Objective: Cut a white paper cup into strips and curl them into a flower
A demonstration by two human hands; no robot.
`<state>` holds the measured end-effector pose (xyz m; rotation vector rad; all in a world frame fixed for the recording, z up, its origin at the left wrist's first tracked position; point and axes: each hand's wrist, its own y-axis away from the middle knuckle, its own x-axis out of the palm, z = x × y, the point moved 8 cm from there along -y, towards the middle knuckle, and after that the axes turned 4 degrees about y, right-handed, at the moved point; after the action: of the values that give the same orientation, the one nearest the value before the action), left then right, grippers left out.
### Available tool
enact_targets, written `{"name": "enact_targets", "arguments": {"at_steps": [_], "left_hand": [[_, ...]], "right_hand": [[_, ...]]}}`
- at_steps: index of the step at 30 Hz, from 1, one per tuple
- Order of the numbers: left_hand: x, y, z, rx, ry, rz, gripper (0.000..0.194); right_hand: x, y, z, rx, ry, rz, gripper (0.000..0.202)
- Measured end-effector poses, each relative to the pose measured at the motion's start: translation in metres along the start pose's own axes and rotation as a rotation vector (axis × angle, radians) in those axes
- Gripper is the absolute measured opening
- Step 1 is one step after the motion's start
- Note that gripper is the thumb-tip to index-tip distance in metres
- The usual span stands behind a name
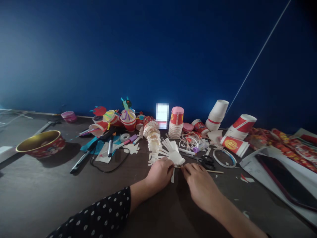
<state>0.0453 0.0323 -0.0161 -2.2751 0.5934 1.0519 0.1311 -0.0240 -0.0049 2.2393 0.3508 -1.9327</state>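
Observation:
A white paper cup cut into strips [174, 154] lies spread in front of me, its strips fanned out to the left and some end curled at the right. My left hand [159, 173] is closed at its near edge, fingertips pinching around a thin wooden stick [215, 171] and a paper strip. One narrow strip [172, 177] hangs toward me between the hands. On the other side, my right hand [198, 181] presses its bent fingers on the same stick, whose far end pokes out to the right. My fingers partly hide the pinched spot.
Black scissors [207, 162] and a tape roll [225, 158] lie beyond my right hand. Cup stacks [176, 123] stand along the blue wall. A curled paper piece [153, 137] sits ahead. A gold-rimmed bowl [41, 145] is left, a phone [287, 181] right.

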Motion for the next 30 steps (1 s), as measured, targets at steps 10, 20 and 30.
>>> {"name": "enact_targets", "arguments": {"at_steps": [10, 20, 30], "left_hand": [[0.0, -0.001, -0.002, 0.041, 0.02, -0.008, 0.018], [0.005, 0.001, -0.006, 0.024, -0.083, 0.103, 0.02], [0.013, 0.0, -0.007, 0.017, -0.261, 0.179, 0.025]], "right_hand": [[0.0, 0.001, -0.001, 0.037, -0.064, 0.006, 0.041], [0.004, 0.001, -0.004, 0.073, -0.129, -0.03, 0.047], [0.005, 0.002, -0.021, 0.1, -0.177, -0.074, 0.047]]}}
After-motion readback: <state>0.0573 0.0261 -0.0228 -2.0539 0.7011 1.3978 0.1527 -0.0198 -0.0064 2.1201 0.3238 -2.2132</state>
